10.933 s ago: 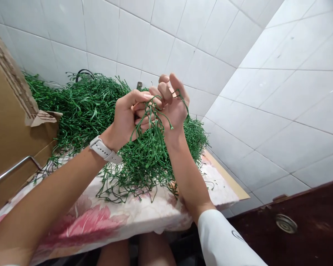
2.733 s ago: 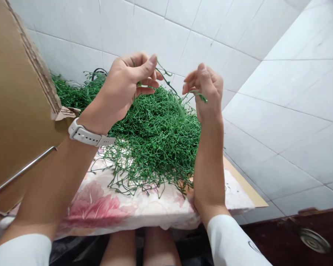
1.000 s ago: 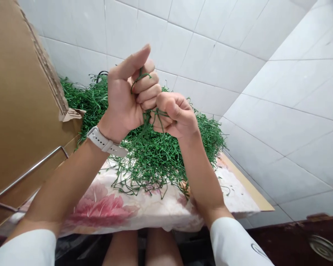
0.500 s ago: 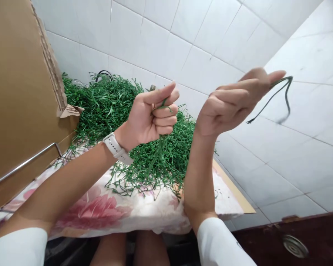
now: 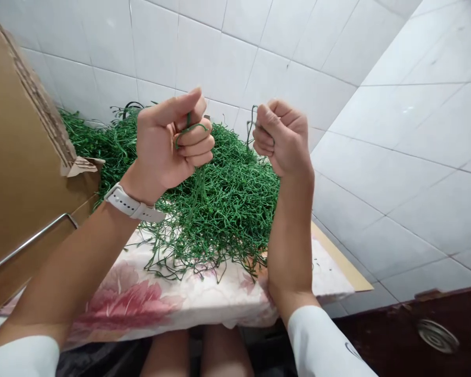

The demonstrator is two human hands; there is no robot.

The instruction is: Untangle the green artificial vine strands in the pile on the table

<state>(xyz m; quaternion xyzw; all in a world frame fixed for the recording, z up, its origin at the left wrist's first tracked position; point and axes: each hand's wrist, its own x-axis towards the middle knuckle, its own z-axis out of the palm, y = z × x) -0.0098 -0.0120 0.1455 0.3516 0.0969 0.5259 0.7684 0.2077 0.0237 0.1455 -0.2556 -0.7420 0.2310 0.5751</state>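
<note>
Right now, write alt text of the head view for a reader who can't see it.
A person's left hand, closed around green stems, and right hand, holding a thin strand, are raised apart over a large green pile on a flowered cloth. Torn cardboard stands at the picture's left; white wall tiles rise behind.

Plastic-looking stems [image 5: 235,193], glossy tiles [image 5: 416,141], rough-edged cardboard [image 5: 19,157]

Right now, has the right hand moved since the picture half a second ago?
Yes, leftward: the right hand now appears left of the wall corner; half a second ago it reached across that corner.
</note>
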